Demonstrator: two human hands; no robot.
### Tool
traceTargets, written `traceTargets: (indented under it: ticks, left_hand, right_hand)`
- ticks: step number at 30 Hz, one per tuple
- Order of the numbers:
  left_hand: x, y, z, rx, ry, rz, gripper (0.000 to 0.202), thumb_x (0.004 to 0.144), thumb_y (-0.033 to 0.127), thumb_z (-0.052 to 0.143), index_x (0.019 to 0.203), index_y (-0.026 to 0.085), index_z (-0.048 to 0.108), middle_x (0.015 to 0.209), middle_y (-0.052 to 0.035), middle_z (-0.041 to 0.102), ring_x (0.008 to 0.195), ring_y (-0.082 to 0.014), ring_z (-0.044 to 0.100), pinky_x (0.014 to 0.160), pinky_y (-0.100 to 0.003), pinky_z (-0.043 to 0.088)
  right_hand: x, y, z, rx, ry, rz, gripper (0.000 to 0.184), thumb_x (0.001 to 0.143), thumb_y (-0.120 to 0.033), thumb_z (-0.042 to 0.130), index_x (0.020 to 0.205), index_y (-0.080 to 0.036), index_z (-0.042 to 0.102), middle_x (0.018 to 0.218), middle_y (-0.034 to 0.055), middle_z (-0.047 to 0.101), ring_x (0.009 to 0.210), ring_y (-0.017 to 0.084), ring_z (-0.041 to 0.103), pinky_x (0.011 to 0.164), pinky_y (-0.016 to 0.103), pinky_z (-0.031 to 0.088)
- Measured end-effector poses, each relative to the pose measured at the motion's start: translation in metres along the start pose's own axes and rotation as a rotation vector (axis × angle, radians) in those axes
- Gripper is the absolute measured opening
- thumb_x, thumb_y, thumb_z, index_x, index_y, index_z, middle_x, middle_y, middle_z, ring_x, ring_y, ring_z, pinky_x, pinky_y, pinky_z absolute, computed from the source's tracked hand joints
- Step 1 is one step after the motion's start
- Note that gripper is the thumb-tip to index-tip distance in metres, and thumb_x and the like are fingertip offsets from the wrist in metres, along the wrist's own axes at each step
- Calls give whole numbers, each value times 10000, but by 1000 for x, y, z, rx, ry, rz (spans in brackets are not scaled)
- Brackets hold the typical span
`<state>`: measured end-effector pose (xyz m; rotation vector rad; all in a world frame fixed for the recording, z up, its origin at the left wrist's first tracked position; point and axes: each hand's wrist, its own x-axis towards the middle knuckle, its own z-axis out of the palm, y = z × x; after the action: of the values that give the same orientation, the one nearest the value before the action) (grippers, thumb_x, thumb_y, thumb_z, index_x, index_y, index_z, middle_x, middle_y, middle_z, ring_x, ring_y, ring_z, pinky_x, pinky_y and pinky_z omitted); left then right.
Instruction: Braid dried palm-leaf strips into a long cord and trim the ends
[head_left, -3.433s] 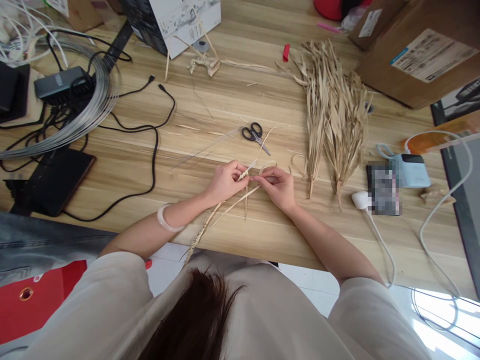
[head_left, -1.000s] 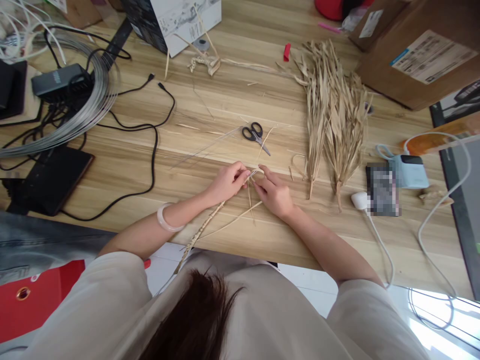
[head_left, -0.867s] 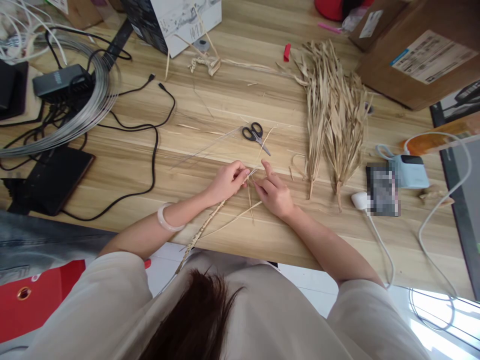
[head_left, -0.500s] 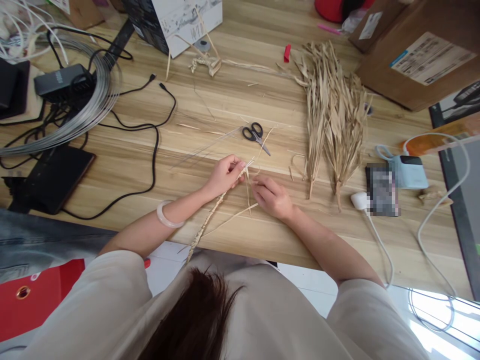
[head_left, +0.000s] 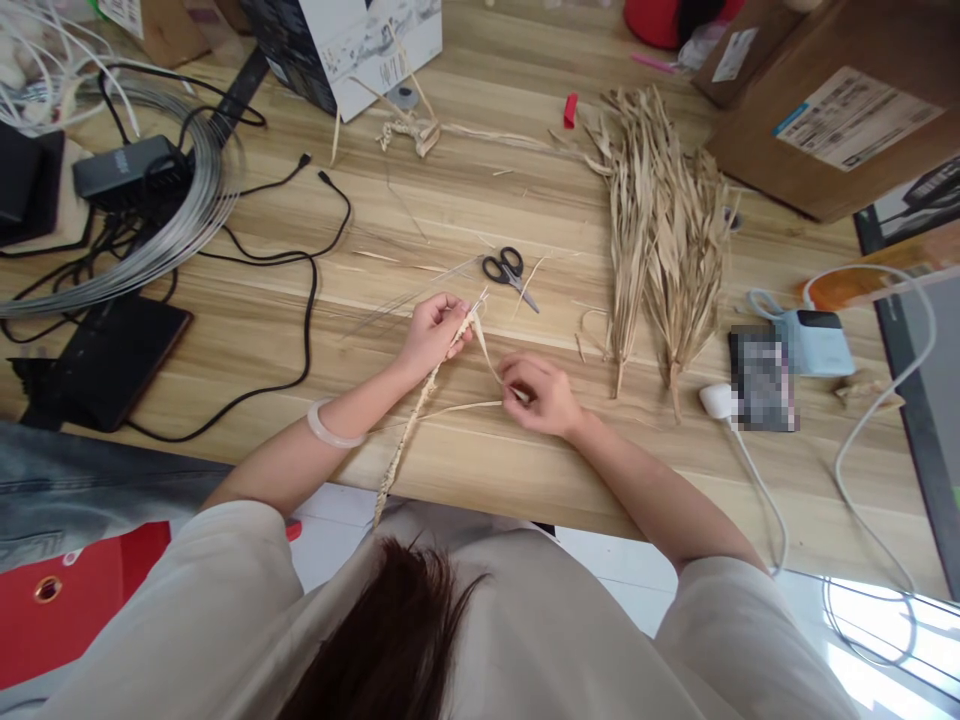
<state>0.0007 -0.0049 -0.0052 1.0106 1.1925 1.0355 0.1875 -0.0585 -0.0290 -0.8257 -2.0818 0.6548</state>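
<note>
My left hand pinches the upper end of a long braided straw cord, whose tail runs down over the table's front edge. Thin pale or wire-like ends poke out past my fingertips. My right hand is closed on a flat straw strip that stretches from the cord's tip. Another pale strand lies low between the hands and reaches my right fingers. Just beyond the hands lie black-handled scissors, their blades pointing toward me.
Two bundles of dried leaves lie right of centre. A coil of wire and black cables fill the left. Cardboard boxes stand at the far right, with a light-blue charger nearer. A white box stands at the back.
My left hand has moved slightly up and left with the cord. My right hand has drawn the strip away from the cord's tip, so it now spans between the hands.
</note>
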Motion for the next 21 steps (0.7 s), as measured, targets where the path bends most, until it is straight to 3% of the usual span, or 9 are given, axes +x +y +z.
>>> traceTargets:
  ticks: [3, 6, 9, 12, 21]
  left_hand:
    - [-6, -2, 4, 16, -43, -1, 275, 850, 362, 599, 716, 147, 490, 471, 67, 533, 273, -8, 358, 287, -133, 228]
    - [-15, -6, 10, 17, -109, -3, 306, 824, 404, 623, 723, 149, 488, 474, 66, 534, 277, -12, 364, 290, -141, 243]
    - [-22, -10, 14, 10, -158, 23, 351, 793, 457, 642, 723, 151, 483, 492, 59, 543, 291, -16, 380, 292, -148, 247]
    - [-24, -14, 16, 12, -197, 39, 367, 788, 480, 637, 735, 150, 487, 507, 54, 547, 307, -19, 401, 300, -151, 257]
    - [-23, -14, 15, 39, -198, 22, 330, 826, 445, 607, 747, 150, 482, 517, 52, 557, 308, -14, 400, 304, -147, 249]
  right_hand:
    - [6, 2, -4, 446, -12, 334, 181, 816, -334, 604, 887, -174, 555, 854, 66, 653, 665, 127, 621, 593, 265, 528]
    - [11, 4, -7, 671, 39, 494, 296, 848, -459, 561, 907, -169, 579, 784, 44, 663, 645, 128, 632, 627, 284, 538]
    - [13, 2, -2, 657, 51, 560, 303, 808, -461, 622, 830, -158, 604, 656, 8, 635, 553, 97, 577, 541, 234, 495]
    - [13, 0, 5, 642, 31, 607, 286, 745, -423, 697, 769, -156, 598, 675, 11, 652, 540, 84, 559, 495, 213, 476]
    - [15, -2, 2, 641, 74, 703, 300, 729, -427, 700, 734, -154, 576, 546, -35, 575, 417, 52, 467, 395, 182, 390]
